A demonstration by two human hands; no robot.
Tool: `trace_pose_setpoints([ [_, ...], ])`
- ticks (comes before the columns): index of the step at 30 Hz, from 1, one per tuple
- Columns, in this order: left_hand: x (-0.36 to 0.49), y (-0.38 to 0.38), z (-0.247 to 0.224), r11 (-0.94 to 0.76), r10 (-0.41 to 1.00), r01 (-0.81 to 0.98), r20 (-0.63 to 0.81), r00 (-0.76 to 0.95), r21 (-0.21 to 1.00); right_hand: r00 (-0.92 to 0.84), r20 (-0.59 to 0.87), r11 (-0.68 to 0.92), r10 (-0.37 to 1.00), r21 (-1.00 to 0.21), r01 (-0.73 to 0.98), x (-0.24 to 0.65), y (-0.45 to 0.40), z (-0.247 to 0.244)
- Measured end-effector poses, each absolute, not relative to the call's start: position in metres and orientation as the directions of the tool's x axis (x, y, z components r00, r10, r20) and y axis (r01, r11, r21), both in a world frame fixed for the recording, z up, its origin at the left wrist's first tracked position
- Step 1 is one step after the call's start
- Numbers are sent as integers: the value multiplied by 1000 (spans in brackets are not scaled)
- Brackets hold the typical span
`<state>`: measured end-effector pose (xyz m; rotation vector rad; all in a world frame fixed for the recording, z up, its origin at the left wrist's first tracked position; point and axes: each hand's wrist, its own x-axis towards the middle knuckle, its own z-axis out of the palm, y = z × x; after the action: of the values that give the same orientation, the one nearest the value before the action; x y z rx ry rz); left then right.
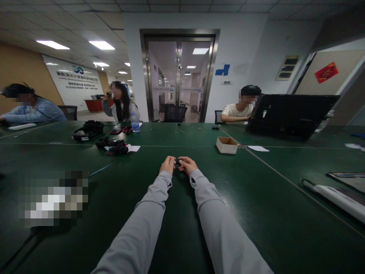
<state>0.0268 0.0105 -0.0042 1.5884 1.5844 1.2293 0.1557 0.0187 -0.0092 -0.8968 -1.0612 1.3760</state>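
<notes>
Both my arms, in light grey sleeves, reach forward over the green table [182, 236]. Between the fingertips of my two hands is a small black object with a silvery part [176, 162]; it is too small to tell its kind. My left hand [167, 165] has its fingers closed at the silvery side. The thumb and fingers of my right hand [188, 165] pinch the dark side. The fingers partly cover the object, just above the table top.
A small open box [227, 146] stands ahead on the right, near a white paper [258, 148]. Left of my hands lie black gear [115, 146] and a water bottle [135, 122]. A large black monitor [291, 116] stands far right. Several people sit across the table.
</notes>
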Motion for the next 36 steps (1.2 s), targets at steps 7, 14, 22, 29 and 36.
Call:
trace_pose_setpoints([
  [7, 27, 14, -9, -158, 965, 439, 232, -119, 884, -90, 59, 29, 994, -951, -307, 156, 18, -9],
  [14, 28, 15, -10, -221, 945, 408, 297, -134, 886, -96, 73, 39, 993, -947, -318, 156, 20, -12],
  [22, 29, 13, -7, -212, 954, 392, 277, -117, 895, -93, 65, 32, 994, -946, -322, 157, 20, -12],
  [29, 27, 11, -4, -213, 950, 470, 295, -107, 856, -91, 71, 38, 993, -945, -325, 157, 22, -14],
  [36, 28, 12, -8, -181, 967, 440, 241, -83, 880, -89, 72, 38, 993, -942, -335, 157, 21, -13],
])
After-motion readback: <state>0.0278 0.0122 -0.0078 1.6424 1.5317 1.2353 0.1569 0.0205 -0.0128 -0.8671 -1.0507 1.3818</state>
